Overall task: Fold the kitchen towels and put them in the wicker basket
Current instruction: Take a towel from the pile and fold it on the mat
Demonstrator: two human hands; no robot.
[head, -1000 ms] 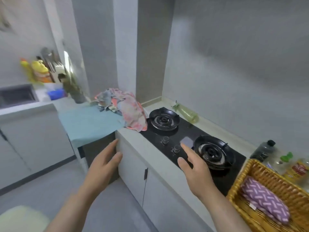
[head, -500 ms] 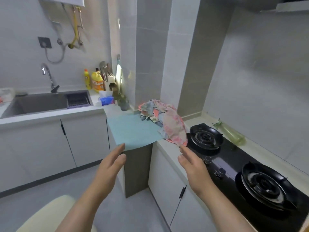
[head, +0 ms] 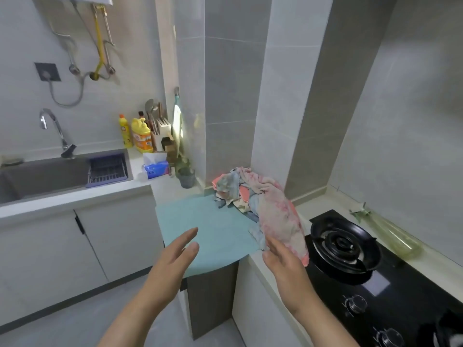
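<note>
Where the white counter [head: 75, 199] turned a corner, a steel sink [head: 37, 179] was set on the left and a black gas hob [head: 400, 296] on the right. Between them a teal towel [head: 213, 226] was spread flat, its near edge hung over the counter front. A pile of crumpled towels [head: 253, 194] was heaped at its far right corner, with a pink one trailed towards the hob. The left hand [head: 172, 256] was held over the teal towel's near edge, fingers straight, nothing gripped. The right hand [head: 285, 266] was likewise spread and empty at the pink towel's near end; contact could not be told. A spray bottle [head: 393, 236] was laid beyond the hob, and a yellow detergent bottle [head: 141, 136] and a tissue pack [head: 155, 167] were placed right of the sink.
</note>
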